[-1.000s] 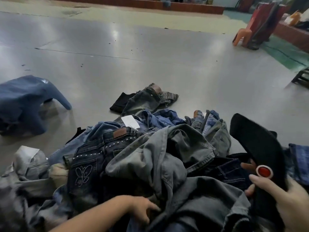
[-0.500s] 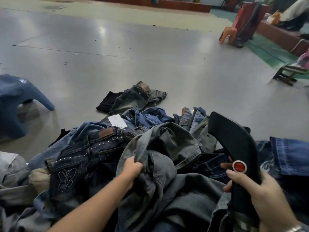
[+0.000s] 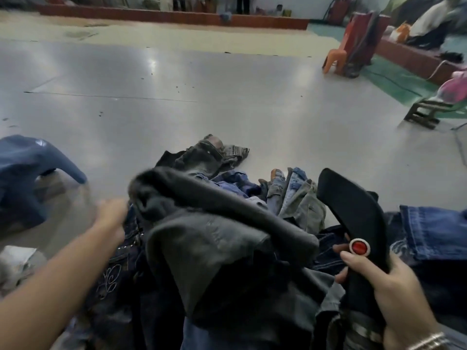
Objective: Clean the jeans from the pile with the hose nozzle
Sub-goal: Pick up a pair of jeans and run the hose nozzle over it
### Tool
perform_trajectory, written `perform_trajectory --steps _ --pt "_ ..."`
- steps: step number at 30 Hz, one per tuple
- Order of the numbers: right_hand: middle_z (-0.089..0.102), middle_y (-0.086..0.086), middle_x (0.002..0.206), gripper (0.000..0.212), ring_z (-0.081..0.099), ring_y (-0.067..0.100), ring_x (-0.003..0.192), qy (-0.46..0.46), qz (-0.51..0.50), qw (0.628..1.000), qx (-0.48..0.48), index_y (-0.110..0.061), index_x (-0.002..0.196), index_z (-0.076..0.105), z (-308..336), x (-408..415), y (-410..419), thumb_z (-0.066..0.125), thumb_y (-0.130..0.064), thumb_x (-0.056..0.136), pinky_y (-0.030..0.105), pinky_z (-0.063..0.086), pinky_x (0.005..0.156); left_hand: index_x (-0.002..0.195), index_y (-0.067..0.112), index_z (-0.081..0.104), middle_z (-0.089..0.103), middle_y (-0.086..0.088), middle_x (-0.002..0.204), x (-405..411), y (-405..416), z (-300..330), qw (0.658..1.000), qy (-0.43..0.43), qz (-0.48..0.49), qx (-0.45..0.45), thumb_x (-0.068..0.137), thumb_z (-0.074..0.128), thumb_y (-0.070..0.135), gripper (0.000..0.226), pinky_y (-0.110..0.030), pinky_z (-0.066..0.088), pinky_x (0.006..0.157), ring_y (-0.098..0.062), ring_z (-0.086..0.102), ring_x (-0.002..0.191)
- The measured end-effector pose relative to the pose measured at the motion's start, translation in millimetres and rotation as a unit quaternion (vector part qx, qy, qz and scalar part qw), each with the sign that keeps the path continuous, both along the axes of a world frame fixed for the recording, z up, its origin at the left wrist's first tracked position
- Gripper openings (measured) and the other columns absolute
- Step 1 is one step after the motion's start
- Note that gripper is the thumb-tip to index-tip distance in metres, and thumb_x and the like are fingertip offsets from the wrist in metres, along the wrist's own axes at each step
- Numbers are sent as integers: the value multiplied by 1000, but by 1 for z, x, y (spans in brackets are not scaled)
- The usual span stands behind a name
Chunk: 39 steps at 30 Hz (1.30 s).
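The left hand (image 3: 112, 218) is gripping grey jeans (image 3: 214, 238), soft, heavy denim; the right hand's (image 3: 394, 289) fingers (image 3: 352, 258) are curling round the hose nozzle (image 3: 353, 213).

Likely a garment workshop (jeans pile (image 3: 227, 248), concrete floor (image 3: 202, 97)).

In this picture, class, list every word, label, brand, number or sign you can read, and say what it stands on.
None can be read.
Red button on the black hose nozzle: plain, no mark.
Dark jeans in the pile: stitched curls, a pattern, not letters.
Patch on the far jeans: too blurred to read.
Objects along the back wall: too small to read.
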State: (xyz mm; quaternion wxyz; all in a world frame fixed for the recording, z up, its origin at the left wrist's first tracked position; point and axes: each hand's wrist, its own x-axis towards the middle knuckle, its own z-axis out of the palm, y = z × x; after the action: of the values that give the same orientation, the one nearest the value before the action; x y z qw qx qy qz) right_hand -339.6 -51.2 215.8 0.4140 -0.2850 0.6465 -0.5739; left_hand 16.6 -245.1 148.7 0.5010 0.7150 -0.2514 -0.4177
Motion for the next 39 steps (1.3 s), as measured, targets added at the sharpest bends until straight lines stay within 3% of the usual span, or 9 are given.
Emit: perform_trajectory --steps 5,11,17,20,22,29,33,37,39 --pt "66 8 54 10 59 13 41 8 20 1000 19 4 91 67 -1 3 -4 67 0 82 14 42 39 96 18 66 65 -4 95 -64 53 -86 880 -328 -325 -113 81 64 -2 25 -31 48 87 -24 63 91" --pt "64 12 52 15 59 13 40 12 34 998 44 3 93 65 -5 8 -8 69 -3 80 17 43 37 143 23 29 39 -1 138 -117 75 -155 589 -566 -569 91 81 57 56 75 -40 38 101 -23 39 127" --pt "62 12 52 16 59 14 41 8 30 999 40 3 93 63 -7 5 -7 70 -5 80 19 44 38 96 18 59 65 1 90 -91 105 -167 387 -593 -698 -112 71 69 32 31 -28 50 67 -18 66 83" --pt "63 11 53 16 60 14 43 13 35 998 42 2 92 63 -8 7 -5 70 -6 80 19 45 39 114 13 51 60 -14 114 -70 126 -170 274 -502 -820 31 92 46 22 24 -44 46 79 -36 58 106" --pt "64 9 54 15 61 14 44 16 42 998 40 0 90 62 -8 10 -3 70 -5 80 19 45 39 108 17 54 62 -12 112 -64 130 -165 306 -497 -810 54 87 47 30 26 -42 47 81 -36 58 105" --pt "62 8 51 11 58 10 40 36 53 997 49 -2 86 60 -9 16 -4 70 -3 81 17 42 37 124 16 52 52 -3 123 -99 82 -148 792 -395 -464 -22 90 60 38 41 -38 43 96 -21 52 113" --pt "62 7 52 11 57 10 39 32 53 997 49 -3 84 60 -9 18 -6 71 -3 80 17 43 38 129 18 44 58 -8 127 -118 77 -162 757 -381 -508 155 86 59 29 48 -36 47 92 -27 55 115" --pt "65 9 55 13 61 13 43 33 50 997 46 -4 87 62 -8 13 -5 72 -6 79 18 44 39 110 22 55 66 -4 99 -119 115 -152 782 -294 -549 41 77 50 20 34 -34 48 79 -26 61 94" --pt "65 9 56 14 62 14 44 35 46 997 52 -5 88 61 -9 12 -5 72 -8 79 19 46 40 108 22 54 66 -6 99 -114 132 -139 705 -288 -648 5 71 47 19 38 -36 48 81 -28 61 96"
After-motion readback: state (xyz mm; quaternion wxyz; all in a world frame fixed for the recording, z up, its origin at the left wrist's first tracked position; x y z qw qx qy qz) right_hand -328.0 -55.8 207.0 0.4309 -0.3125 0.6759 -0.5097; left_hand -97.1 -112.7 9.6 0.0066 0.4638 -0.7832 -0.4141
